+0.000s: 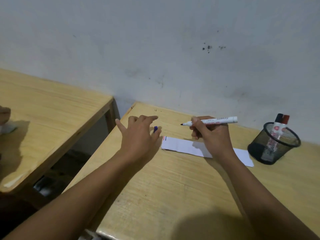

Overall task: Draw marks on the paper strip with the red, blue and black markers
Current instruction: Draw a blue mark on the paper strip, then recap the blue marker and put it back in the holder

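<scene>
A white paper strip (180,145) lies on the wooden desk (173,187), with short red and blue marks at its left end. My right hand (213,135) hovers over the strip's middle, gripping an uncapped white marker (216,121) held level, its dark tip pointing left. My left hand (138,135) is just left of the strip, fingers spread, with a blue marker cap (155,129) pinched at the fingertips. Two capped markers (281,125), one red and one dark, stand in a black mesh cup (273,144).
The mesh cup stands at the strip's right end, close to the wall (173,49). A second wooden table (43,127) stands to the left across a gap. A white object and part of another hand (4,115) show at the left edge.
</scene>
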Motion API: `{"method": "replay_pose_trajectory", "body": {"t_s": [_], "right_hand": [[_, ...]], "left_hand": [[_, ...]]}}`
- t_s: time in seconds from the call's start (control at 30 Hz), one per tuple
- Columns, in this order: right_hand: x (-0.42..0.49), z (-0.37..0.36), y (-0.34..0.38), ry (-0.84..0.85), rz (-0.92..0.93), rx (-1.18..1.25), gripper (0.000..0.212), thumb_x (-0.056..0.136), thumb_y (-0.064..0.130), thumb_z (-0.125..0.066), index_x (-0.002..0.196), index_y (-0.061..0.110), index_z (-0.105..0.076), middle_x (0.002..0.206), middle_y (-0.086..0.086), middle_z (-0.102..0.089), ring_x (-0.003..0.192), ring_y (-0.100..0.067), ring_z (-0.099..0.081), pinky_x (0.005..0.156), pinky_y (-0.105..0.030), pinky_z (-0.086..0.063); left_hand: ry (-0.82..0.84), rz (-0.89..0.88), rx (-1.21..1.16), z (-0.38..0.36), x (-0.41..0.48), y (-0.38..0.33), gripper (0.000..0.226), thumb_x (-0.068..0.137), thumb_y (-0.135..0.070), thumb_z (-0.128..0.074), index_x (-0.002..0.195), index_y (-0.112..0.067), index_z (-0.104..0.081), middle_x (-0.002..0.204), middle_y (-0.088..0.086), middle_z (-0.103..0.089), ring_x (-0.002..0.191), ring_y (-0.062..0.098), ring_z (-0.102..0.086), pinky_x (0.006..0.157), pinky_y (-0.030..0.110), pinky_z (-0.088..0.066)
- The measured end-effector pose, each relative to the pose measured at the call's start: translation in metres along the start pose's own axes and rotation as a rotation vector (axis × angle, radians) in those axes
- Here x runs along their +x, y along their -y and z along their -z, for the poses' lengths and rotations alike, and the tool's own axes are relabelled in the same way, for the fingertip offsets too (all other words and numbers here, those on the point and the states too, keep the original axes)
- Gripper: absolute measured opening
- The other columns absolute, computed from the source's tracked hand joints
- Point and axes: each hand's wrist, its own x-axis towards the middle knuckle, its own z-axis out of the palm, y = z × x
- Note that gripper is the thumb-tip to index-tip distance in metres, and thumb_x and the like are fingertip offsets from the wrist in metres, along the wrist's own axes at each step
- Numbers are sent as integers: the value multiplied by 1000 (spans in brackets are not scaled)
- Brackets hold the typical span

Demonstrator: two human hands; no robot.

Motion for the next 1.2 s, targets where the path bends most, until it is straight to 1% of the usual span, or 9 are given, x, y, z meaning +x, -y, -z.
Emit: {"method": "replay_pose_trajectory", "body": {"t_s": [0.13, 0.23, 0.33, 0.43, 0.47, 0.57, 0.67, 0.9, 1.2], "right_hand": [[-11, 16, 18, -21, 11, 27, 15, 94, 11, -71, 96, -4, -73, 73, -7, -74, 63, -17, -69, 63, -28, -61], [-23, 28, 36, -27, -17, 102, 13, 92, 6, -72, 103, -2, -70, 81, -12, -76, 69, -17, -72, 69, -26, -63], [-32, 41, 55, -33, -27, 216, 11, 91, -3, -71, 101, -1, -71, 82, -14, -76, 79, -23, -73, 78, -28, -64], [-40, 47, 79, -31, -1, 274, 13, 89, -9, -70, 99, -1, -71, 81, -12, -76, 81, -25, -73, 79, -29, -63], [-43, 48, 89, -34, 22, 274, 13, 89, -8, -70, 100, -1, -71, 81, -11, -76, 80, -24, -73, 78, -29, -64], [-54, 52, 121, -81, 110, 281, 14, 89, -4, -71, 103, -3, -69, 80, -12, -75, 73, -20, -74, 75, -31, -65], [-67, 63, 148, -126, 193, 289, 11, 90, -3, -72, 100, -5, -68, 78, -14, -74, 69, -20, -73, 71, -30, -65], [-99, 94, 186, -154, 285, 212, 10, 90, 2, -74, 98, -1, -72, 79, -10, -74, 72, -21, -73, 70, -29, -63], [-120, 113, 216, -228, 391, 178, 9, 90, 5, -74, 98, 0, -72, 79, -13, -72, 70, -20, -70, 66, -29, -62]], "left_hand": [[129, -10, 52, 4, 19, -5, 25, 95, -38, -53, 112, -34, -71, 110, -13, -71, 128, 19, -42, 110, 69, 6], [109, 19, -24, 15, 24, -11, 16, 93, -32, -59, 96, -34, -74, 89, -16, -74, 110, 14, -57, 109, 59, -18], [90, 53, -396, 37, 20, -30, 16, 89, -33, -66, 76, -40, -70, 73, -28, -70, 89, 4, -65, 92, 44, -48], [123, 134, -854, 72, 5, -71, 7, 89, -24, -72, 83, -25, -76, 78, -16, -74, 83, 12, -65, 66, 21, -47], [170, 162, -939, 83, -1, -84, 6, 88, -25, -73, 88, -21, -77, 83, -11, -75, 83, 13, -64, 66, 23, -45], [298, 193, -1086, 111, -16, -115, 21, 86, -36, -74, 99, -20, -76, 93, -9, -78, 91, 14, -63, 86, 40, -44], [358, 185, -1192, 131, -31, -142, 25, 88, -36, -72, 106, -20, -75, 97, -9, -78, 98, 15, -63, 95, 46, -43], [366, 49, -1253, 158, -61, -183, 24, 89, -33, -72, 107, -18, -75, 97, -5, -78, 98, 17, -62, 96, 47, -45], [367, 22, -1325, 173, -80, -209, 17, 89, -31, -71, 101, -20, -75, 97, -5, -78, 97, 17, -61, 95, 46, -44]]}}
